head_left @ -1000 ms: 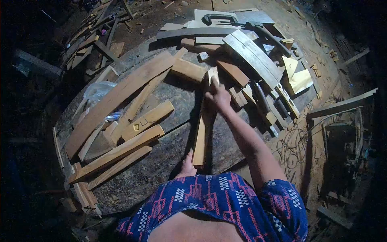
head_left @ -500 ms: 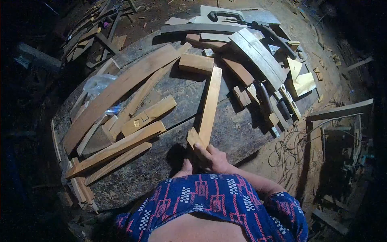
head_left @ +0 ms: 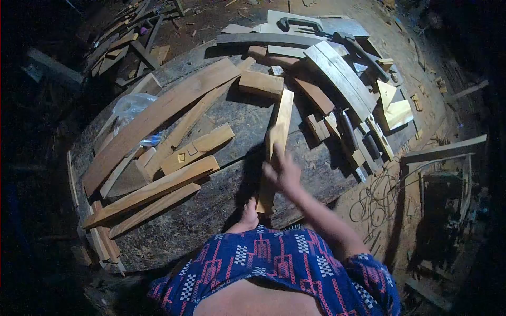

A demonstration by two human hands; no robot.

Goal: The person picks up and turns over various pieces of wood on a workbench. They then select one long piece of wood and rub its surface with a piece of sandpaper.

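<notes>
A long pale wooden bar (head_left: 283,113) lies lengthwise in front of me on the dark worktable (head_left: 221,192). Its far end is beside a short thick wooden block (head_left: 261,84). At the near end, my left hand (head_left: 248,215) grips the bar from the left, most of its fingers hidden. My right hand (head_left: 285,173) is over the middle of the bar, blurred by motion. Near its fingertips is a blurred light-brown patch, perhaps a small wood piece; whether the fingers hold it is unclear.
A curved plank (head_left: 158,124), mortised block (head_left: 203,147) and clear plastic bag (head_left: 132,107) are at the left. A metallic-looking curved board (head_left: 341,79), black-handled tools (head_left: 348,130) and a C-shaped clamp (head_left: 299,24) lie at the right and back. Cable (head_left: 377,203) is on the ground.
My right hand has moved forward from the near end of the bar to its middle. The angled small wood piece is no longer at the near end, where more of my left hand now shows.
</notes>
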